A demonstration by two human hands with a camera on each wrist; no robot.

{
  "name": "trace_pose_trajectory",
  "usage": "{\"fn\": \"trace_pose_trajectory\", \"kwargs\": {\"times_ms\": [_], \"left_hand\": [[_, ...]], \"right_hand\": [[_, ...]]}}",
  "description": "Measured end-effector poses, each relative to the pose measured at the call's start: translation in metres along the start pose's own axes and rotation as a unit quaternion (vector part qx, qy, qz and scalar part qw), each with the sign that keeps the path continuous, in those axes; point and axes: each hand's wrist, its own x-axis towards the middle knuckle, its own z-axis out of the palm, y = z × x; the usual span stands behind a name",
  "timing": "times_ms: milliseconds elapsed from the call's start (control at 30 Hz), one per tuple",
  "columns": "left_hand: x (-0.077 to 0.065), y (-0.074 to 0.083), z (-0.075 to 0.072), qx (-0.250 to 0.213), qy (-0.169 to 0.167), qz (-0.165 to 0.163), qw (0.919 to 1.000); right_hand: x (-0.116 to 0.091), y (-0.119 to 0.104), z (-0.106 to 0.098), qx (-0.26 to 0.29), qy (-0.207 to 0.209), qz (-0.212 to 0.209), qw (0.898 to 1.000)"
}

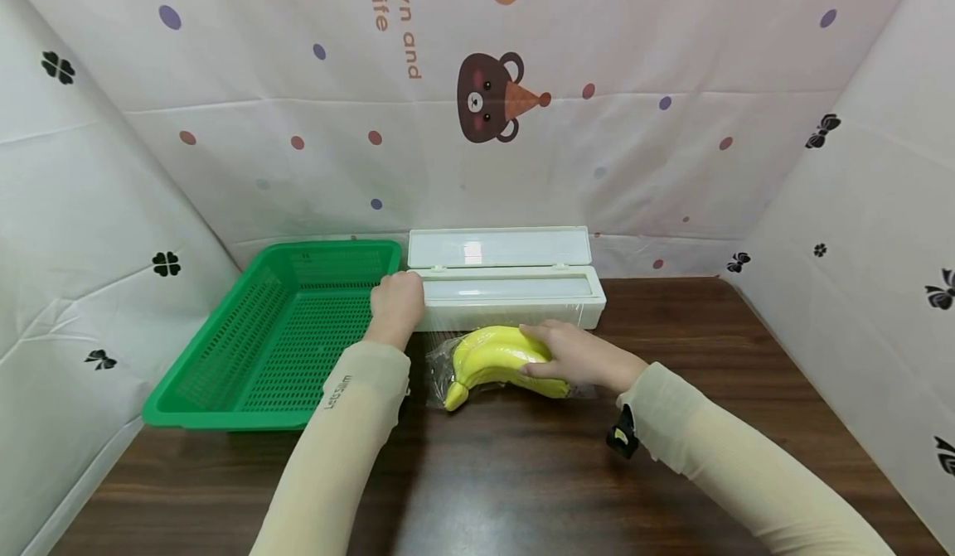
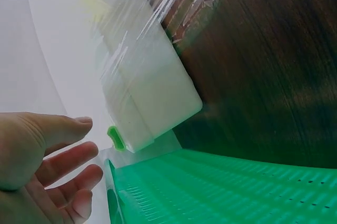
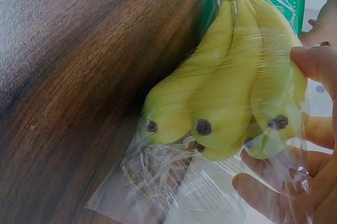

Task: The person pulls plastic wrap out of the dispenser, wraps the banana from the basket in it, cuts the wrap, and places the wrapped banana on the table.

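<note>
Yellow bananas (image 1: pixel 496 353) in film (image 3: pixel 152 179) are gripped by the right hand (image 1: pixel 578 353), the left hand (image 1: pixel 398 301) loosely curled beside the box (image 1: pixel 481 317).

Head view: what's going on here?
A person's right hand grips a bunch of bananas lying on the dark wooden table, with clear film over it. The left hand is at the left end of the white box, near its green tab, holding nothing. The box's lid is up. The green basket stands left of the box, and the bananas are outside it.
</note>
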Motion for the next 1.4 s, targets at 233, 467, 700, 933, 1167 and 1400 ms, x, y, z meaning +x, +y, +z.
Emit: {"fn": "trace_pose_trajectory", "kwargs": {"times_ms": [233, 467, 700, 933, 1167, 1400], "left_hand": [[0.004, 0.000, 0.002, -0.004, -0.004, 0.003, 1.0000], [0.005, -0.002, 0.005, -0.010, 0.000, -0.003, 0.9999], [0.006, -0.003, 0.006, -0.009, -0.010, -0.003, 0.9999], [0.006, -0.003, 0.008, -0.010, -0.011, -0.002, 0.9999], [0.006, -0.002, 0.009, -0.012, -0.010, -0.003, 0.9999], [0.005, -0.001, 0.010, -0.006, -0.009, -0.005, 0.9999]], "right_hand": [[0.002, 0.003, 0.000, -0.010, 0.004, -0.006, 1.000], [0.003, 0.006, 0.002, -0.009, 0.012, -0.015, 1.000], [0.002, 0.007, 0.001, -0.003, 0.011, -0.013, 1.000], [0.002, 0.008, 0.000, 0.001, 0.015, -0.010, 1.000], [0.002, 0.009, 0.002, 0.004, 0.017, -0.005, 1.000], [0.002, 0.011, 0.004, 0.018, 0.024, -0.006, 1.000]]}}
